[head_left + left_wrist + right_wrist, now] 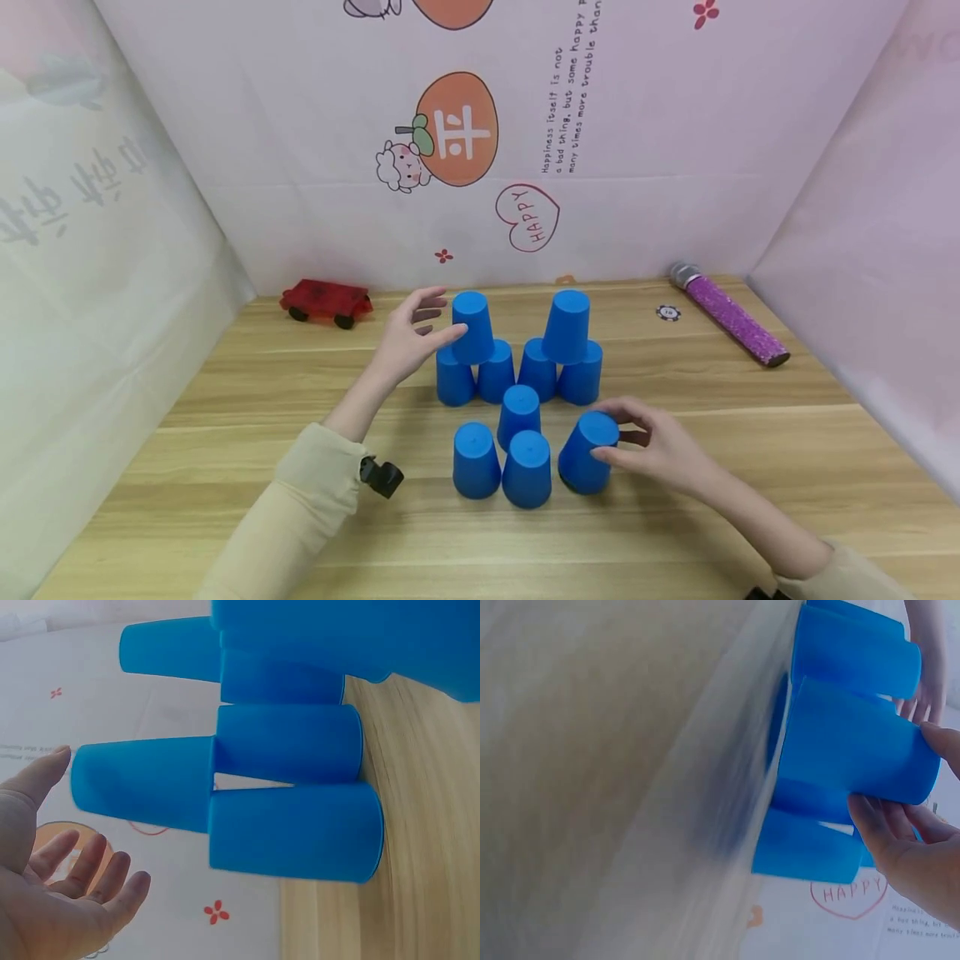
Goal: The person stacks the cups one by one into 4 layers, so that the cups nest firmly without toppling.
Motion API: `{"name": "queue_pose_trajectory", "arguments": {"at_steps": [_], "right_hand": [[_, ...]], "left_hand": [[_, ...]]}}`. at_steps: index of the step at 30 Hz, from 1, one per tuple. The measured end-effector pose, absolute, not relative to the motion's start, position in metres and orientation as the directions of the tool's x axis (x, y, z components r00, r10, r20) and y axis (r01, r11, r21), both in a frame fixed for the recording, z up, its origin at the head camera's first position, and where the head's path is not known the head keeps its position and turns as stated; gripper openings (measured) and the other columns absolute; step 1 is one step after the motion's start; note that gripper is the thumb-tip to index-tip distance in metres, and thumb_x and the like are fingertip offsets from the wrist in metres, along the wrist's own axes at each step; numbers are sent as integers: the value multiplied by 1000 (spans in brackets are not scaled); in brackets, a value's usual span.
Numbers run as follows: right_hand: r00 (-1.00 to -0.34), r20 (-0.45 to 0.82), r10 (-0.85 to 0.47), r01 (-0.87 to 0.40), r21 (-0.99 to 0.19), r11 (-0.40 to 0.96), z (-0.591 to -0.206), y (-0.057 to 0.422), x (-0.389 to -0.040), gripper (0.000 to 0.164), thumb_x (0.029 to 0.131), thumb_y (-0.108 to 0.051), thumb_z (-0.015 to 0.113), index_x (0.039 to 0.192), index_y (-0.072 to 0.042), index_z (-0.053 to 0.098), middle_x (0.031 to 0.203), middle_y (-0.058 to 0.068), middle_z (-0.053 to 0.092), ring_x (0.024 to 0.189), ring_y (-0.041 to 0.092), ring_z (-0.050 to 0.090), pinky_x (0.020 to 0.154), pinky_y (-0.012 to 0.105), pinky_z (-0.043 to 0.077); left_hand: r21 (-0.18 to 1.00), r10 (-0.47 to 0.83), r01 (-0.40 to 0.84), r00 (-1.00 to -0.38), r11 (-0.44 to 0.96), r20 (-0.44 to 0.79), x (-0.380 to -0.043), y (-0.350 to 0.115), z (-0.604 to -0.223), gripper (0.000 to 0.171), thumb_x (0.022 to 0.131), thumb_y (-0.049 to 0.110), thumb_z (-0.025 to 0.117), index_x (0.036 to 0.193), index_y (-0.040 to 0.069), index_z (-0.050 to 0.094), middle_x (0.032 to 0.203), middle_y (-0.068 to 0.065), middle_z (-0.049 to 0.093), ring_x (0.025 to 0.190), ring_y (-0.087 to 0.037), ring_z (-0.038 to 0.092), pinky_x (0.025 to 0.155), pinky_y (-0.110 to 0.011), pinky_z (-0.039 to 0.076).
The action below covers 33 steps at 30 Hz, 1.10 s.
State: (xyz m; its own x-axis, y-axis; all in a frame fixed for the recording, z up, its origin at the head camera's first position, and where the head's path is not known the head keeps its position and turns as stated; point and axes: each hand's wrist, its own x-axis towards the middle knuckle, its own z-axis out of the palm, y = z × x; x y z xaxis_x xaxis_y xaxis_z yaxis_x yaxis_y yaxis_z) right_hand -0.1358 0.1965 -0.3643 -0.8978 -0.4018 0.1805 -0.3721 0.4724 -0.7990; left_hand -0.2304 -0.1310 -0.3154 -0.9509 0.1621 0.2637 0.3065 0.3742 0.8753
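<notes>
My left hand is beside the blue cup that tops the left small pyramid. In the left wrist view its fingers are loosely spread, with the thumb near that cup's narrow end but apart from it. The right pyramid also has a blue cup on two others. At front right, my right hand holds an upside-down blue cup between thumb and fingers, slightly tilted. Left of it stand two blue cups, the nearer one and its neighbour. Another blue cup is partly hidden behind them.
A red toy car sits at the back left of the wooden table. Toward the back right lie a purple glittery microphone and a poker chip. Printed cloth hangs behind and along both sides.
</notes>
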Motion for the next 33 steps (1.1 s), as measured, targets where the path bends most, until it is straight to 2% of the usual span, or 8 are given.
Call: {"name": "queue_pose_trajectory", "arguments": {"at_steps": [5, 10, 12, 16, 22, 28, 31, 33], "right_hand": [[-905, 217, -367, -394, -755, 524, -352, 211, -140, 38, 83, -15, 72, 115, 0, 58, 109, 14, 65, 95, 1, 58, 80, 34, 57], [-913, 204, -352, -387, -705, 594, -326, 229, -147, 39, 83, -16, 72, 116, -1, 58, 108, 13, 65, 93, -6, 56, 82, 33, 57], [-921, 191, -340, -371, -696, 614, -315, 237, -150, 40, 84, -18, 71, 117, -1, 57, 109, 13, 64, 93, -6, 56, 83, 31, 56], [-938, 178, -297, -335, -685, 647, -292, 249, -157, 41, 85, -20, 70, 121, -5, 56, 109, 9, 62, 93, -5, 57, 80, 18, 54], [-950, 212, -229, -312, -650, 693, -254, 261, -173, 43, 84, -21, 71, 121, -6, 56, 101, -1, 61, 87, -8, 58, 72, 8, 48], [-957, 218, -191, -289, -683, 671, -212, 255, -192, 46, 85, -23, 70, 126, -8, 53, 99, -15, 61, 90, -9, 59, 73, 7, 45], [-952, 233, -198, -305, -697, 649, -195, 244, -202, 48, 85, -25, 69, 127, -8, 52, 101, -13, 62, 92, -4, 60, 73, 10, 47], [-951, 230, -207, -309, -692, 653, -185, 234, -208, 50, 86, -29, 69, 129, -10, 51, 107, -6, 62, 95, 0, 60, 78, 17, 48]], "left_hand": [[870, 158, 315, -949, 379, 274, -221, -145, -312, 61, 83, 29, 71, 137, 17, 44, 134, -10, 52, 125, -29, 49, 103, -50, 43], [888, 170, 288, -955, 359, 241, -205, -159, -312, 59, 84, 29, 71, 136, 17, 45, 133, -9, 52, 125, -29, 47, 103, -50, 43], [891, 185, 279, -957, 359, 225, -198, -162, -314, 59, 84, 27, 71, 136, 17, 45, 133, -10, 51, 125, -29, 48, 103, -49, 42], [887, 225, 278, -953, 369, 205, -186, -168, -319, 61, 85, 26, 71, 139, 17, 44, 135, -10, 52, 126, -28, 48, 104, -50, 42], [882, 253, 286, -947, 374, 200, -172, -172, -325, 62, 85, 26, 70, 140, 18, 43, 135, -10, 53, 126, -28, 49, 103, -49, 43], [887, 261, 286, -945, 363, 198, -157, -168, -331, 59, 85, 24, 70, 138, 15, 44, 134, -12, 53, 126, -31, 49, 101, -50, 44], [893, 270, 284, -943, 348, 195, -150, -162, -336, 59, 85, 21, 70, 137, 13, 44, 135, -14, 52, 126, -33, 48, 100, -51, 44], [900, 280, 272, -943, 340, 179, -145, -157, -340, 59, 85, 21, 70, 137, 11, 44, 136, -15, 51, 127, -33, 48, 101, -49, 44]]}}
